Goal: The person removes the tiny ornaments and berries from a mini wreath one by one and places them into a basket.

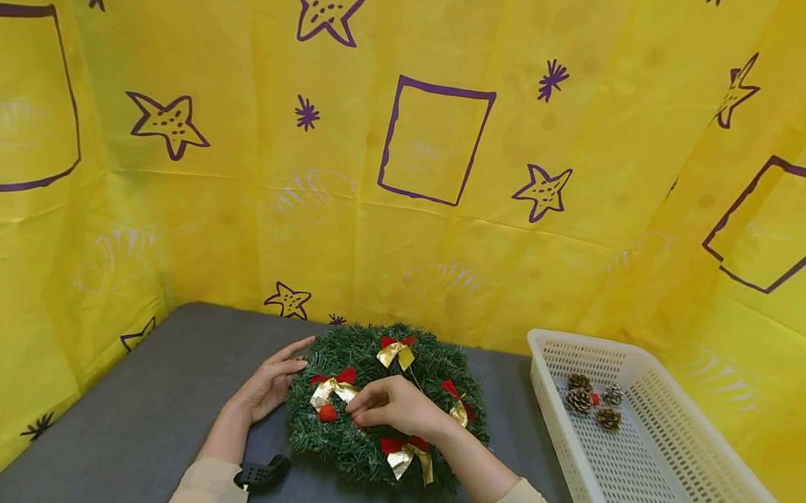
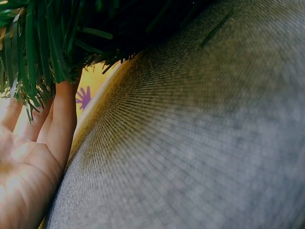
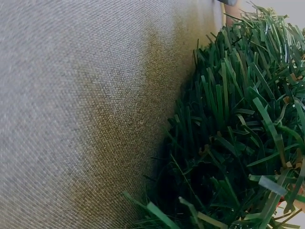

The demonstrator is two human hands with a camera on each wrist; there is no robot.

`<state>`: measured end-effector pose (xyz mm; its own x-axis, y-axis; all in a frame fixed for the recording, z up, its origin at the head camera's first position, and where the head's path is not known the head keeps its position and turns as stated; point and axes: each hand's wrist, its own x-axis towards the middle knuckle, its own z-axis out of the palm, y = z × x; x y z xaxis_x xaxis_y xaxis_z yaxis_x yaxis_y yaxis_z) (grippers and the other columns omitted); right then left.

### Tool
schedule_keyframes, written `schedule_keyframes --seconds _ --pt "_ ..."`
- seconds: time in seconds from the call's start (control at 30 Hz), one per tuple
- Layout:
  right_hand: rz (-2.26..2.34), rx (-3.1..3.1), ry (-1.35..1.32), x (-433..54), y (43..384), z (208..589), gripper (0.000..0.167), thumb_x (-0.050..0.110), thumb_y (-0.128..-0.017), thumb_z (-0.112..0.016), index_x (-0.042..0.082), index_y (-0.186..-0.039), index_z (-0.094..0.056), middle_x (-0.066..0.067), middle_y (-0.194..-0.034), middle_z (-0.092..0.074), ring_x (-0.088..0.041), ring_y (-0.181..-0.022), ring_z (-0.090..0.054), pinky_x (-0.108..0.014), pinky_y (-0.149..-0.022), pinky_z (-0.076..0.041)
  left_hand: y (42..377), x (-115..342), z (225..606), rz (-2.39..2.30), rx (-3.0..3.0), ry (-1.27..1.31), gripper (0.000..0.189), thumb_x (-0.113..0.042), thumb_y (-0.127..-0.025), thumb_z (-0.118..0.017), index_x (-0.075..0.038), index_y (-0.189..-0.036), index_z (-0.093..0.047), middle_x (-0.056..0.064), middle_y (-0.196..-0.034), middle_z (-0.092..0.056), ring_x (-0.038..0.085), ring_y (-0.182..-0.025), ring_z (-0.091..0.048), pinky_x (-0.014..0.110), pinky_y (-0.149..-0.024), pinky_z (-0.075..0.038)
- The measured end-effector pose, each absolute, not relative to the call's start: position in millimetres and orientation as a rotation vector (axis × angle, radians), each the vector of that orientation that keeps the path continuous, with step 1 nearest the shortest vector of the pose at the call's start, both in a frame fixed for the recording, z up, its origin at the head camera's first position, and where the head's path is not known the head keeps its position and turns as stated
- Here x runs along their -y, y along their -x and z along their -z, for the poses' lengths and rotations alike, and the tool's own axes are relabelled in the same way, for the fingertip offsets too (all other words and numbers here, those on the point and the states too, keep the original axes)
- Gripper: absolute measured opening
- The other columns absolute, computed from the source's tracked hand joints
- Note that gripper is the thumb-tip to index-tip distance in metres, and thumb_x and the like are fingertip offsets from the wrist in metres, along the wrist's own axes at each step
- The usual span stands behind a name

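A green artificial wreath (image 1: pixel 337 455) lies on the grey table, trimmed with several red-and-gold bows (image 1: pixel 396 351). A bumpy red berry (image 1: pixel 327 412) sits on its left part, just below the left bow (image 1: pixel 333 389). My left hand (image 1: pixel 269 381) rests against the wreath's left edge with relaxed fingers; in the left wrist view its fingers (image 2: pixel 62 124) reach under the green needles. Over the lower left of the ring, my right hand (image 1: pixel 401 408) pinches a small red berry (image 1: pixel 357 425), mostly hidden by thumb and fingertips.
To the right stands a white perforated plastic basket (image 1: pixel 557 449). Several pine cones (image 1: pixel 579 400) and a small red piece (image 1: pixel 596 399) lie in it. A yellow patterned cloth (image 1: pixel 335 240) hangs behind the table (image 1: pixel 155 413) and at its sides.
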<state>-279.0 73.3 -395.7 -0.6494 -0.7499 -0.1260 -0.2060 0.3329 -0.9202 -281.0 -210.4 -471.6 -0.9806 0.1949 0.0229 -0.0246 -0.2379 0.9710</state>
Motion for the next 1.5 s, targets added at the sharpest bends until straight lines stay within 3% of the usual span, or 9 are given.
schedule_keyframes --seconds 0.37,0.6,0.7,0.83,0.93,1.3,1.37,1.5 --pt "1.430 -1.958 0.765 -79 287 402 0.023 0.011 -0.091 -0.068 0.004 -0.113 -0.073 -0.014 -0.113 -0.074 -0.012 -0.093 -0.070 -0.033 -0.088 -0.056 282 211 473 -2.361 -1.838 -0.223 0.067 -0.014 -0.099 -0.050 -0.012 -0.159 -0.020 0.015 -0.167 0.014 0.032 -0.156 0.006 0.017 -0.060 -0.037" --pt "1.531 -1.880 0.660 -80 289 401 0.027 0.011 -0.092 -0.068 -0.001 -0.116 -0.071 -0.012 -0.118 -0.072 -0.014 -0.100 -0.071 -0.034 -0.091 -0.056 282 211 473 -2.362 -1.834 -0.201 0.068 -0.016 -0.099 -0.051 -0.014 -0.160 -0.020 0.014 -0.167 0.013 0.027 -0.154 -0.002 0.016 -0.059 -0.037" --pt "1.566 -1.841 0.617 -81 289 399 0.028 0.008 -0.092 -0.066 -0.006 -0.117 -0.069 -0.011 -0.119 -0.071 -0.016 -0.101 -0.071 -0.036 -0.092 -0.056 282 212 474 -2.345 -1.856 -0.195 0.068 -0.017 -0.099 -0.052 -0.016 -0.160 -0.020 0.013 -0.168 0.012 0.013 -0.148 -0.020 0.015 -0.059 -0.038" --pt "1.594 -1.808 0.580 -82 289 397 0.029 0.008 -0.093 -0.066 -0.007 -0.117 -0.068 -0.010 -0.119 -0.071 -0.015 -0.101 -0.071 -0.036 -0.094 -0.056 282 212 475 -2.337 -1.868 -0.207 0.068 -0.018 -0.100 -0.052 -0.015 -0.160 -0.019 0.013 -0.168 0.013 -0.012 -0.127 -0.039 0.015 -0.058 -0.038" --pt "1.615 -1.787 0.559 -83 290 395 0.029 0.008 -0.093 -0.066 -0.008 -0.117 -0.068 -0.009 -0.119 -0.071 -0.014 -0.101 -0.071 -0.036 -0.095 -0.055 282 212 475 -2.340 -1.865 -0.220 0.069 -0.017 -0.100 -0.051 -0.014 -0.160 -0.018 0.014 -0.168 0.013 -0.017 -0.120 -0.043 0.015 -0.058 -0.038" --pt "1.658 -1.770 0.532 -89 296 389 0.031 0.006 -0.093 -0.064 -0.008 -0.121 -0.067 -0.002 -0.110 -0.069 -0.010 -0.094 -0.069 -0.033 -0.092 -0.056 282 212 474 -2.339 -1.860 -0.226 0.068 -0.017 -0.100 -0.051 -0.014 -0.160 -0.019 0.015 -0.167 0.013 -0.017 -0.121 -0.044 0.015 -0.058 -0.037" --pt "1.659 -1.774 0.531 -90 297 388 0.030 0.007 -0.093 -0.064 -0.007 -0.120 -0.067 -0.002 -0.111 -0.068 -0.010 -0.094 -0.068 -0.032 -0.091 -0.056 282 211 474 -2.338 -1.861 -0.214 0.068 -0.017 -0.100 -0.051 -0.014 -0.160 -0.019 0.015 -0.167 0.013 -0.010 -0.130 -0.040 0.015 -0.058 -0.037" --pt "1.665 -1.782 0.535 -93 299 386 0.028 0.007 -0.094 -0.064 -0.005 -0.118 -0.068 -0.006 -0.115 -0.067 -0.011 -0.095 -0.068 -0.032 -0.091 -0.056 282 211 474 -2.351 -1.841 -0.205 0.069 -0.015 -0.099 -0.051 -0.014 -0.160 -0.019 0.014 -0.167 0.013 0.018 -0.152 -0.016 0.016 -0.060 -0.037"
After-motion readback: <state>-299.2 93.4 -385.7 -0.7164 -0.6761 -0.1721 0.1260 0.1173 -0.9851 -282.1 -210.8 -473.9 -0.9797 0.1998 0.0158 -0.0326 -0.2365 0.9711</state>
